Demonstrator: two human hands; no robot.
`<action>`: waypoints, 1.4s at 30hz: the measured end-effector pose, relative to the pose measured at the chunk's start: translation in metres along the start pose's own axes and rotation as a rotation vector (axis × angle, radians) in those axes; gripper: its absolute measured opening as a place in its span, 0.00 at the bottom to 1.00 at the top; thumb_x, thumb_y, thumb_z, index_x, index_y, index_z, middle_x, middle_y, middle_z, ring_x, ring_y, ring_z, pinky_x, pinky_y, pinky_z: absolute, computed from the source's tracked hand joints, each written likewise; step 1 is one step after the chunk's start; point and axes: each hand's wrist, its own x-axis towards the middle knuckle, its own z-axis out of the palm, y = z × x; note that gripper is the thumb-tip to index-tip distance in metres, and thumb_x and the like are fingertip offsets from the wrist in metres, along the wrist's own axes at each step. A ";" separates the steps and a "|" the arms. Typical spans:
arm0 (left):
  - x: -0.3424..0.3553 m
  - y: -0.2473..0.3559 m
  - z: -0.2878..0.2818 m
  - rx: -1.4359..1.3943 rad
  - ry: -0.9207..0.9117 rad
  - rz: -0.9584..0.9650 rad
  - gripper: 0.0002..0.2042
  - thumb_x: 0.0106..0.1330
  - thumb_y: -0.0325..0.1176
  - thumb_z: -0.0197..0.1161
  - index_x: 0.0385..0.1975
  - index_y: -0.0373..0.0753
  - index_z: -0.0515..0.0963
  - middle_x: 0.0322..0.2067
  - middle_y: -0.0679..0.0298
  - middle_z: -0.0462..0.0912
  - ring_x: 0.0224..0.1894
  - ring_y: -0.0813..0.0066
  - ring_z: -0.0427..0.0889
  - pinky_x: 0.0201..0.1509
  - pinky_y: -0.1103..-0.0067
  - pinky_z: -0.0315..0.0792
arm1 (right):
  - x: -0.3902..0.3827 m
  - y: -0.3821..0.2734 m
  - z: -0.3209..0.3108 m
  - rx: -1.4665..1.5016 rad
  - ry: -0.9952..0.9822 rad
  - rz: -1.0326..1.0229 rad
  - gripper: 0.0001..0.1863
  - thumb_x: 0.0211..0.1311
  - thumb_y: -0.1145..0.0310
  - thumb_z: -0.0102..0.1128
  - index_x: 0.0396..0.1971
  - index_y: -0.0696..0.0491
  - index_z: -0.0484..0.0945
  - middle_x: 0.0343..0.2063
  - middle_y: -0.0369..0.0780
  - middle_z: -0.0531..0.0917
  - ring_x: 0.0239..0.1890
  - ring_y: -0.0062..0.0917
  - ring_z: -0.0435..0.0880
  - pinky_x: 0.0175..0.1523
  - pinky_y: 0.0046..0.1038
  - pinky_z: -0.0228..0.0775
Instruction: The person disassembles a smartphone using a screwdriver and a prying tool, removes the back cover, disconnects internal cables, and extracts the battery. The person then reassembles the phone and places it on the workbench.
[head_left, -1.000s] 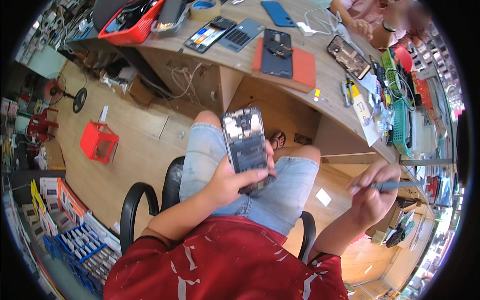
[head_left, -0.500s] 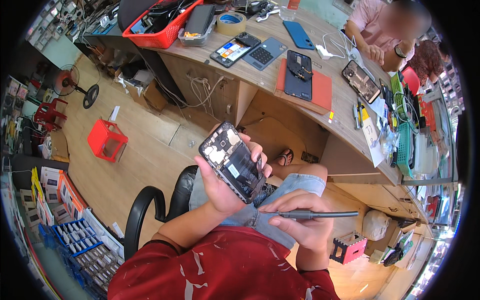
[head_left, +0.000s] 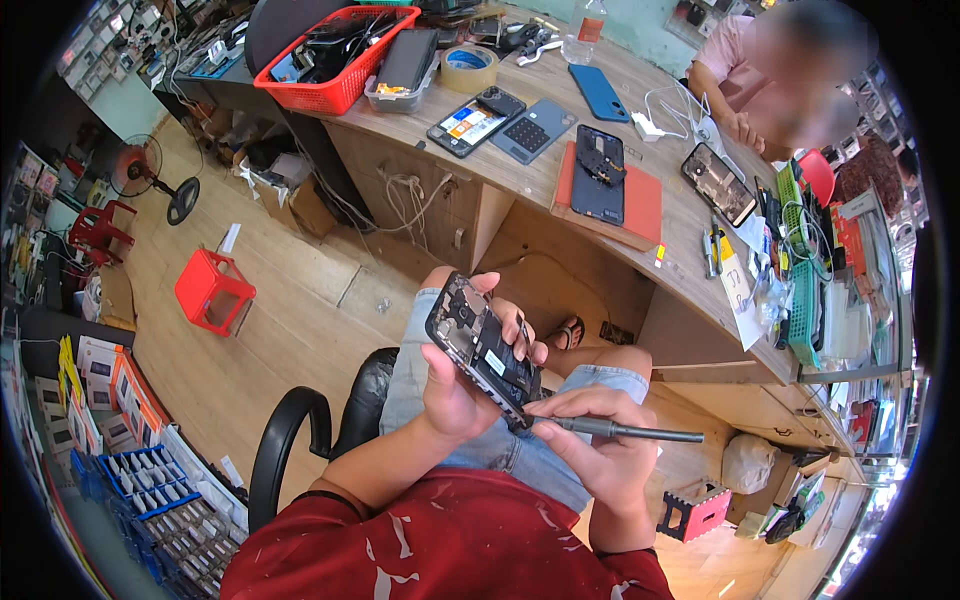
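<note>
An opened smartphone [head_left: 478, 325] with its back cover off lies tilted in my left hand [head_left: 450, 402], whose fingers curl round both long sides. Its black battery and inner boards face up. Between the thumb and fingers of my right hand [head_left: 608, 462] is a slim dark grey precision screwdriver [head_left: 655, 434]. The front end of the screwdriver is at the phone's lower corner; my fingers partly cover the tip, so I cannot tell exactly what it touches. Both hands are above my lap.
On the wooden desk [head_left: 640, 110] are a phone back part [head_left: 600, 175] on a red box, other phones, a tape roll [head_left: 468, 70] and a red basket [head_left: 330, 95]. A person [head_left: 750, 70] sits across it. A red stool [head_left: 213, 290] stands left; a chair armrest [head_left: 285, 430] is beside me.
The phone has moved down and right and tilted more. My right hand has shifted slightly left, bringing the screwdriver's front end against the phone's lower corner. The person opposite has leaned lower.
</note>
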 end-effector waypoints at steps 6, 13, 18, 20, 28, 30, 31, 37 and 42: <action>0.006 -0.003 -0.013 -0.064 -0.083 0.032 0.53 0.60 0.86 0.63 0.75 0.52 0.62 0.49 0.63 0.73 0.48 0.68 0.77 0.56 0.59 0.76 | 0.010 -0.001 -0.001 -0.039 0.033 -0.065 0.15 0.62 0.84 0.81 0.44 0.60 0.84 0.40 0.50 0.94 0.40 0.30 0.95 0.46 0.29 0.87; 0.004 -0.001 -0.024 -0.139 -0.229 0.047 0.55 0.57 0.88 0.62 0.74 0.53 0.63 0.52 0.62 0.75 0.50 0.66 0.76 0.58 0.56 0.72 | 0.005 -0.007 0.002 0.004 -0.006 -0.019 0.13 0.63 0.83 0.81 0.43 0.61 0.85 0.39 0.49 0.94 0.39 0.30 0.95 0.45 0.30 0.87; 0.006 0.004 -0.022 -0.159 -0.278 0.070 0.56 0.56 0.88 0.64 0.75 0.53 0.61 0.57 0.58 0.77 0.55 0.61 0.77 0.60 0.55 0.71 | 0.002 -0.005 0.000 -0.007 -0.023 0.022 0.13 0.62 0.83 0.81 0.43 0.62 0.85 0.40 0.50 0.94 0.40 0.31 0.95 0.45 0.30 0.87; 0.005 0.007 -0.013 -0.164 -0.199 0.058 0.58 0.50 0.87 0.70 0.72 0.51 0.62 0.50 0.61 0.74 0.51 0.63 0.77 0.60 0.57 0.75 | 0.002 -0.003 0.002 0.022 -0.029 0.028 0.13 0.62 0.83 0.81 0.43 0.63 0.85 0.40 0.50 0.94 0.40 0.31 0.95 0.45 0.30 0.88; 0.006 0.008 -0.009 -0.134 -0.204 0.087 0.61 0.43 0.87 0.73 0.71 0.50 0.62 0.46 0.62 0.72 0.49 0.64 0.76 0.60 0.57 0.76 | 0.004 0.001 0.004 -0.003 -0.055 -0.014 0.14 0.61 0.81 0.83 0.43 0.62 0.85 0.38 0.50 0.93 0.39 0.33 0.95 0.44 0.30 0.88; 0.007 0.005 -0.016 -0.115 -0.259 0.111 0.60 0.47 0.88 0.70 0.73 0.51 0.61 0.51 0.61 0.73 0.50 0.63 0.76 0.59 0.56 0.75 | 0.004 0.002 0.004 -0.012 -0.052 -0.032 0.14 0.61 0.80 0.83 0.43 0.62 0.85 0.38 0.50 0.93 0.38 0.34 0.95 0.43 0.30 0.88; 0.008 0.003 -0.023 -0.099 -0.301 0.129 0.59 0.51 0.88 0.67 0.75 0.52 0.60 0.55 0.59 0.74 0.52 0.63 0.75 0.59 0.55 0.73 | 0.004 0.002 0.004 -0.011 -0.052 -0.030 0.14 0.61 0.80 0.83 0.43 0.62 0.85 0.38 0.50 0.93 0.38 0.34 0.95 0.43 0.30 0.88; 0.011 0.003 -0.027 -0.068 -0.371 0.143 0.59 0.54 0.89 0.64 0.78 0.53 0.58 0.60 0.57 0.75 0.51 0.63 0.75 0.59 0.54 0.72 | 0.005 0.000 0.004 -0.031 -0.057 -0.025 0.14 0.60 0.80 0.84 0.42 0.61 0.86 0.38 0.49 0.93 0.38 0.33 0.95 0.42 0.29 0.87; 0.013 0.000 -0.031 -0.098 -0.423 0.153 0.59 0.54 0.89 0.64 0.78 0.53 0.58 0.60 0.56 0.76 0.52 0.63 0.76 0.59 0.55 0.72 | 0.009 0.000 0.003 -0.034 -0.082 -0.024 0.12 0.60 0.79 0.84 0.41 0.61 0.87 0.38 0.47 0.93 0.36 0.33 0.94 0.41 0.30 0.86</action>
